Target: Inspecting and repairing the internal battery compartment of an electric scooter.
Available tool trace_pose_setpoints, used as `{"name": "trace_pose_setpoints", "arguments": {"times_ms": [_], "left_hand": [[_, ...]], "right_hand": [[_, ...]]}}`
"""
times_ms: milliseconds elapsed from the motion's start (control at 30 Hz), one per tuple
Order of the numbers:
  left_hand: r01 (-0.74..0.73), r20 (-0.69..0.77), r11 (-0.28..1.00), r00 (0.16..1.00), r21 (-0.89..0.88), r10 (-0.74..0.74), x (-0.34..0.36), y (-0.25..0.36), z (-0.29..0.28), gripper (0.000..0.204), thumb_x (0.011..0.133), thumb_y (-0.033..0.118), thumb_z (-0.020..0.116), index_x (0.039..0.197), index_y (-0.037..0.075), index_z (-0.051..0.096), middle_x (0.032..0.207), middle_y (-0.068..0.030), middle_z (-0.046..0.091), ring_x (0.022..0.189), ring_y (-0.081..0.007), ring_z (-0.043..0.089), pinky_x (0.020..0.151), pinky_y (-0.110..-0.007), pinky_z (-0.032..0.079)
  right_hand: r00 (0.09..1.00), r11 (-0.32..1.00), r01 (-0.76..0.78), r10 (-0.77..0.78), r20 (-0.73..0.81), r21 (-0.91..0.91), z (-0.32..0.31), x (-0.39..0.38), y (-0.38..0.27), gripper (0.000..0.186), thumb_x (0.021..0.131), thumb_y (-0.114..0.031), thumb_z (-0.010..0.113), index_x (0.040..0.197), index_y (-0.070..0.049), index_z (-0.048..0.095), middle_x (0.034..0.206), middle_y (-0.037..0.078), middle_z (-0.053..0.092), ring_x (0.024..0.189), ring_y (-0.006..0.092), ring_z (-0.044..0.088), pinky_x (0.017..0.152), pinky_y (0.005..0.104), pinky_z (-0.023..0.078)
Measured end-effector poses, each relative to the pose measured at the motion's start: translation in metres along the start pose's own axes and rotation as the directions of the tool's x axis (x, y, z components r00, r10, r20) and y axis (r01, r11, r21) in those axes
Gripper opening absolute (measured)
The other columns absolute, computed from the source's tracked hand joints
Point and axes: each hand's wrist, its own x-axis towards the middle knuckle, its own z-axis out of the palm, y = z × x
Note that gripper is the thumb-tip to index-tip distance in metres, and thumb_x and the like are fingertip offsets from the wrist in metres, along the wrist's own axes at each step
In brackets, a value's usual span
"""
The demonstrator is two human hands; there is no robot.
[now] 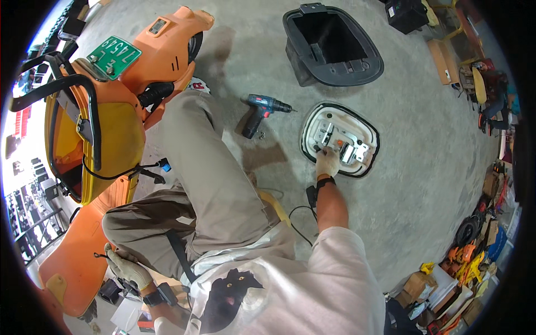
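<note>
Largest in our view is the orange scooter [106, 111], stripped of its seat and standing beside our left knee, well left of both hands. Far ahead of our right hand [327, 163] lies the black storage tub [335, 47], open side up on the concrete. Directly under and just beyond that hand sits the upturned seat base [340, 139], pale with a black rim, its metal hinge bracket [341, 142] facing up. To the left of the hand, near but apart, the cordless drill [262, 111] lies on its side with a couple of small screws beside it.

Our gloved right hand rests on the near edge of the bracket, fingers curled down onto it; whether it pinches a fastener we cannot tell. Our gloved left hand [127, 269] is low by our hip, close to the scooter's rear panel, closed around a thin dark tool [101, 255].

We judge that we are working on the bracket's fixings on the seat base. The next move likely calls for steadying the bracket and reaching left for the drill, keeping track of the loose screws.
</note>
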Motion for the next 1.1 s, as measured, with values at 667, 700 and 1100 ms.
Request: {"name": "trace_pose_setpoints", "arguments": {"times_ms": [667, 700, 1100], "left_hand": [[0.08, 0.205, 0.987, 0.978, -0.141, -0.05, 0.015, -0.051, 0.032, 0.033, 0.109, 0.024, 0.051, 0.129, 0.0, 0.063, 0.071, 0.0058, 0.048, 0.055, -0.003, 0.037, 0.049, -0.02, 0.031], [0.09, 0.201, 0.989, 0.977, -0.121, -0.064, 0.019, -0.058, 0.032, 0.032, 0.109, 0.023, 0.051, 0.129, 0.0, 0.063, 0.071, 0.0053, 0.048, 0.055, -0.004, 0.038, 0.049, -0.021, 0.032], [-0.126, 0.311, 0.986, 0.938, -0.112, 0.155, 0.056, -0.104, 0.03, 0.027, 0.108, 0.016, 0.051, 0.126, 0.0, 0.064, 0.079, 0.0043, 0.056, 0.063, -0.0029, 0.044, 0.055, -0.021, 0.038]], "right_hand": [[0.671, 0.236, -0.622, -0.33, 0.664, 0.747, -0.133, -0.111, -0.113, 0.019, 0.098, -0.02, 0.064, 0.115, -0.012, 0.062, 0.102, 0.002, 0.068, 0.073, 0.0107, 0.057, 0.063, 0.0249, 0.047], [0.642, 0.212, -0.63, -0.398, 0.655, 0.747, -0.142, -0.12, -0.122, 0.021, 0.099, -0.022, 0.065, 0.116, -0.011, 0.061, 0.105, 0.002, 0.067, 0.075, 0.0101, 0.057, 0.064, 0.0244, 0.047], [0.722, 0.249, -0.547, -0.344, 0.601, 0.799, -0.162, -0.167, -0.171, 0.021, 0.095, -0.003, 0.063, 0.116, -0.002, 0.063, 0.104, 0.008, 0.068, 0.086, 0.0164, 0.065, 0.073, 0.0285, 0.056]]}}
